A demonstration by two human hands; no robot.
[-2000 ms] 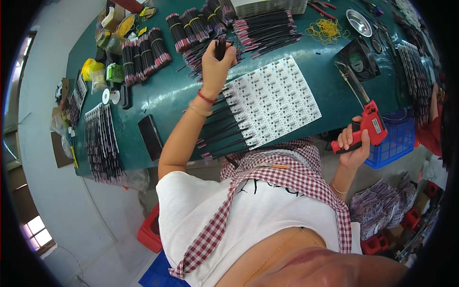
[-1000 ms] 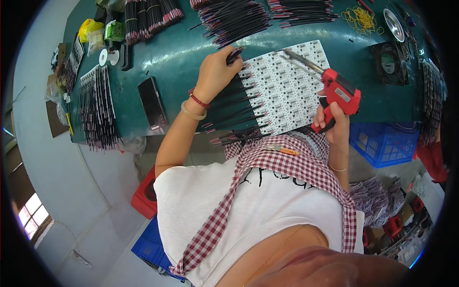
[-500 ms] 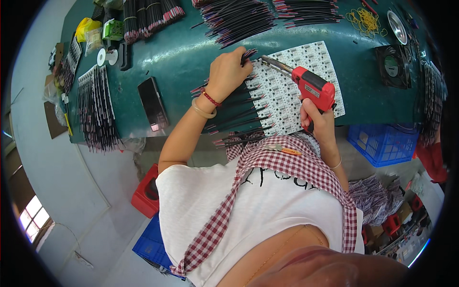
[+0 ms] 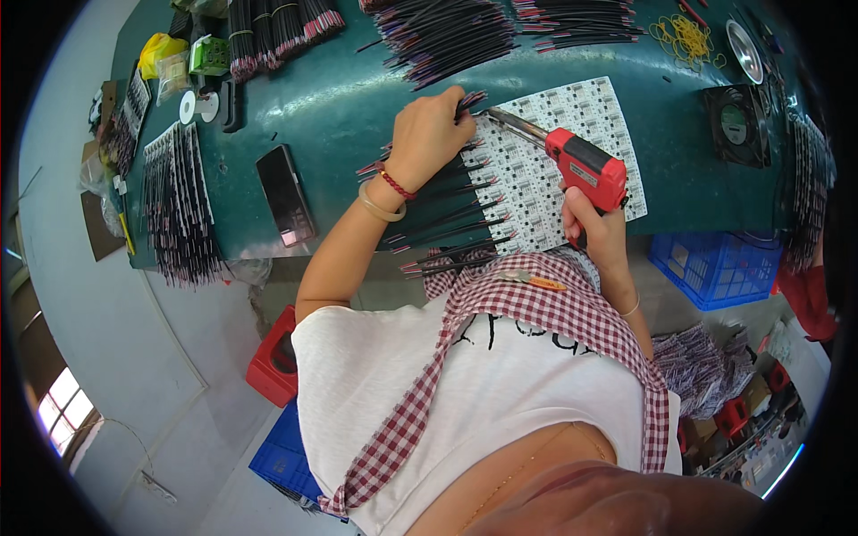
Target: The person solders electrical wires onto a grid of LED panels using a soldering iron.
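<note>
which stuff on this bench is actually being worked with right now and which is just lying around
In use:
left hand holding a wire
red soldering gun in right hand
white circuit board panel
black wires laid under the left wrist

Lying about:
phone
black fan
yellow rubber bands
blue crate

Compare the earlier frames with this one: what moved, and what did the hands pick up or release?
The right hand brought the red soldering gun in from off the table's right edge to the white circuit board panel, its tip now beside the left hand. The left hand came back from the far wire bundles to the panel, pinching wires. Nothing was released. The phone and blue crate did not shift.
</note>
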